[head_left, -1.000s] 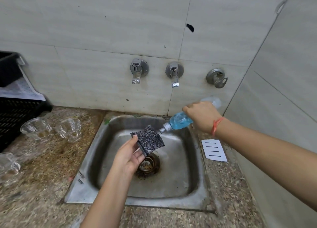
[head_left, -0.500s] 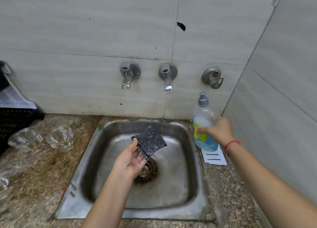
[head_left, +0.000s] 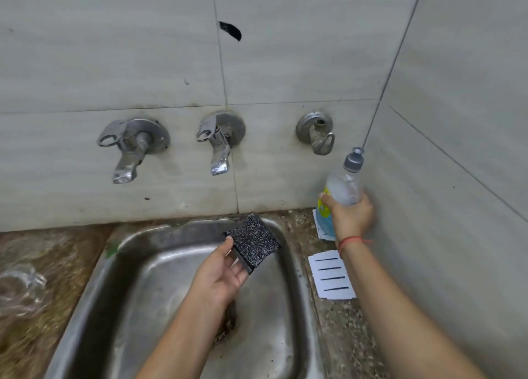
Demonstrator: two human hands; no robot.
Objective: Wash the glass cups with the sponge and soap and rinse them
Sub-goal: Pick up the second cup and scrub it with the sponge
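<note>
My left hand [head_left: 220, 276] holds a dark speckled sponge [head_left: 254, 241] over the steel sink [head_left: 160, 253], thumb on its near-left corner and fingers beneath it. My right hand [head_left: 353, 216] grips the soap bottle [head_left: 344, 187] upright at the back right corner, by the wall; the bottle has a grey cap and blue liquid low in it. A blurred glass cup [head_left: 21, 290] lies on the counter at the left edge.
Three wall taps [head_left: 130, 147] [head_left: 218, 141] [head_left: 317, 133] stand above the sink, none running. A white slotted soap dish [head_left: 333, 276] lies on the speckled counter [head_left: 343, 330] right of the sink. The tiled side wall is close on the right.
My right hand has turned the soap bottle upright and carried it from over the sponge to the back right corner. My left hand still holds the sponge over the sink.
</note>
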